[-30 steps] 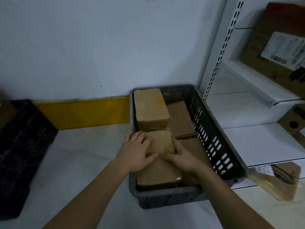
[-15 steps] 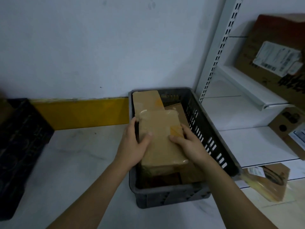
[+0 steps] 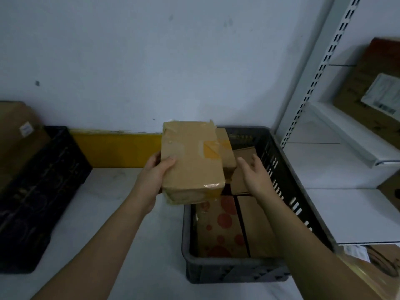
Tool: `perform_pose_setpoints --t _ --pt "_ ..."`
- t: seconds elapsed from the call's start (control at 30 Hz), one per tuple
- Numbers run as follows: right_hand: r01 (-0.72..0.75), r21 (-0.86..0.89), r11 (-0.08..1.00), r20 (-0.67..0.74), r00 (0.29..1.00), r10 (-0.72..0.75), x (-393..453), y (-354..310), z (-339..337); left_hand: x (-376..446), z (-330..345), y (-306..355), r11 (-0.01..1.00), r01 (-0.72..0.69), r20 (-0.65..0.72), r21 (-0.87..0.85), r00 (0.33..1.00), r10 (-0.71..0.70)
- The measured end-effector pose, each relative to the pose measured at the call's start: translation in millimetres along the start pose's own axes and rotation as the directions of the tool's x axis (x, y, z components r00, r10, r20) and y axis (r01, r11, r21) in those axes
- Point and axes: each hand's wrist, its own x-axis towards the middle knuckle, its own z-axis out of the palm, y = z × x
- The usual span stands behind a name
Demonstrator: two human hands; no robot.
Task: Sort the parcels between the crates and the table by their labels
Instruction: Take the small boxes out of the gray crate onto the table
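One taped cardboard parcel point(image 3: 191, 161) sits in our left hand point(image 3: 154, 172), thumb curled over its top face and fingers under it, lifted above the near-left corner of the grey crate point(image 3: 287, 187). Our right hand point(image 3: 252, 172) hovers just beside the parcel, apart from it, fingers loosely spread and holding nothing. Below, inside the crate, we see more brown boxes and one with red dots point(image 3: 218, 226). The crate rests on the white table point(image 3: 104, 202). A black crate point(image 3: 41, 191) stands well to the left, white shelving point(image 3: 337, 131) to the right.
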Motion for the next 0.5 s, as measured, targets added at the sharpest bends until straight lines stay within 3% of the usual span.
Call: perform_pose_setpoints --t 0.23,0.33,0.5 --pt "-0.121 -0.133 0.984 0.161 0.977 0.142 40 22 30 6 -22 -7 0.998 0.065 -0.106 -0.005 0.992 -0.065" --pt "-0.158 0.017 0.987 0.217 0.965 0.15 50 26 44 7 -21 -10 0.996 0.086 -0.133 -0.011 0.987 -0.087" --pt "-0.334 0.269 0.903 0.304 0.92 0.249 57 33 58 10 -23 -13 0.995 0.1 -0.163 0.008 0.982 -0.097"
